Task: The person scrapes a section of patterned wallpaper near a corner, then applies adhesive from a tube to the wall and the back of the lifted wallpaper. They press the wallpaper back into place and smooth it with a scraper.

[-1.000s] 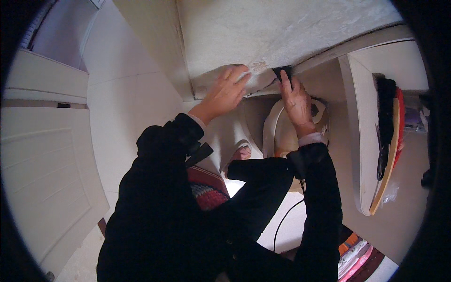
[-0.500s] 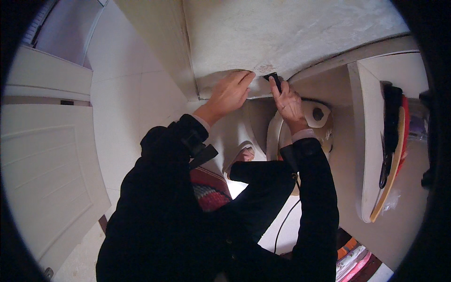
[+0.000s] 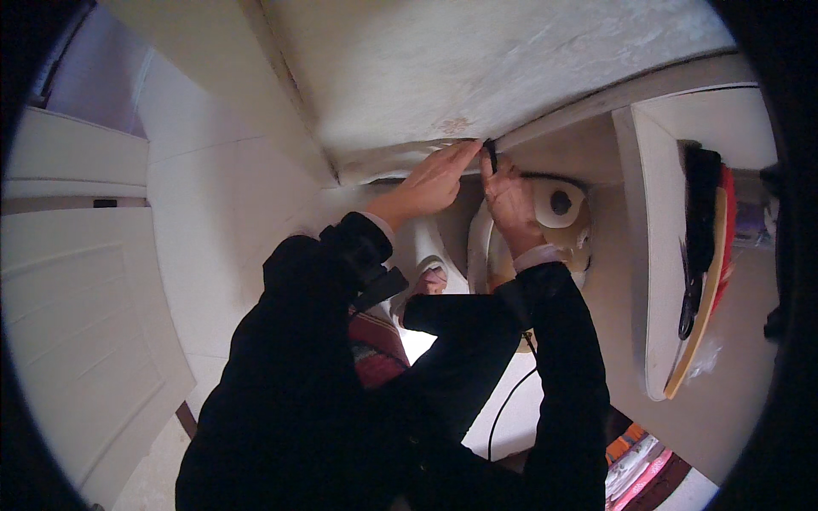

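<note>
Pinching a small black tool [image 3: 490, 156] with the right hand [image 3: 509, 200], the person holds it at the far edge where the pale wall panel [image 3: 477, 77] meets the ledge, while the left hand [image 3: 436, 177] presses flat beside it, fingers together. The tool stands up and down, tip pointing away. It might slip, because only the fingertips hold it, and scratch the panel.

Slab [image 3: 477, 77]: pale, matt, rough-mottled, stone-like underside. Small black object [image 3: 490, 156] at its edge: matt, material indistinct. Paper roll [image 3: 558, 204]: soft white tissue. Sleeves [image 3: 554, 358]: black matt cloth. Door panel [image 3: 77, 341]: smooth painted finish.
</note>
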`<state>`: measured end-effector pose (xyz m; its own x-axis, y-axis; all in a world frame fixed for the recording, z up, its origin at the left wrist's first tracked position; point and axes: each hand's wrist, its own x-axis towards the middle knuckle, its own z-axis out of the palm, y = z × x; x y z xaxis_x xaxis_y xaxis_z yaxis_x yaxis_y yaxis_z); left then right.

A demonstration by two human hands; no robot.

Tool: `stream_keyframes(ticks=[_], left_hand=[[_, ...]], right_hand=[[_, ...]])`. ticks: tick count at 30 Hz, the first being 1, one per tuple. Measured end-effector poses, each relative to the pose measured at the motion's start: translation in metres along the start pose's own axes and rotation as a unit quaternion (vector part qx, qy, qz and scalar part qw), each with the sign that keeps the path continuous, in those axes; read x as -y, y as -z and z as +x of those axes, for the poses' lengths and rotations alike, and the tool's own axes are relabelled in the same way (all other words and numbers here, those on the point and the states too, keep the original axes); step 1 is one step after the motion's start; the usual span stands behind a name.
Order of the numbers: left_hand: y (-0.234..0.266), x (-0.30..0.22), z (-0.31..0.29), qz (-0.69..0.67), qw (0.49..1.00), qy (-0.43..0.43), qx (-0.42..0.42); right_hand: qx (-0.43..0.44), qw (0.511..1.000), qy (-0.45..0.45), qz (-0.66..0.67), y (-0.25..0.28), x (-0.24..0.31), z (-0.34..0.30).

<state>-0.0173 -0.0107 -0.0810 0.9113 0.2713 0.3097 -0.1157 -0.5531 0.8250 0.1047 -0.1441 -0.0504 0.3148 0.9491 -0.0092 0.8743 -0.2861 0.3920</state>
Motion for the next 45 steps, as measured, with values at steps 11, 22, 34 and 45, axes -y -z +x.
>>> stream_keyframes(ticks=[11, 22, 34, 45], left_hand=[[-0.013, 0.003, 0.007, -0.002, 1.000, -0.001, -0.008], [-0.018, 0.008, 0.005, 0.046, 0.999, -0.004, 0.005], [0.027, 0.025, -0.029, 0.118, 0.987, 0.041, 0.099], [0.029, 0.033, -0.034, 0.193, 0.976, 0.030, 0.099]], right_hand=[[-0.192, 0.972, -0.064, 0.116, 0.076, -0.018, -0.008], [-0.083, 0.990, -0.051, 0.103, 0.061, -0.002, -0.005], [-0.049, 0.993, -0.035, 0.102, 0.029, 0.020, -0.007], [0.011, 0.991, -0.070, 0.115, -0.030, 0.032, 0.002]])
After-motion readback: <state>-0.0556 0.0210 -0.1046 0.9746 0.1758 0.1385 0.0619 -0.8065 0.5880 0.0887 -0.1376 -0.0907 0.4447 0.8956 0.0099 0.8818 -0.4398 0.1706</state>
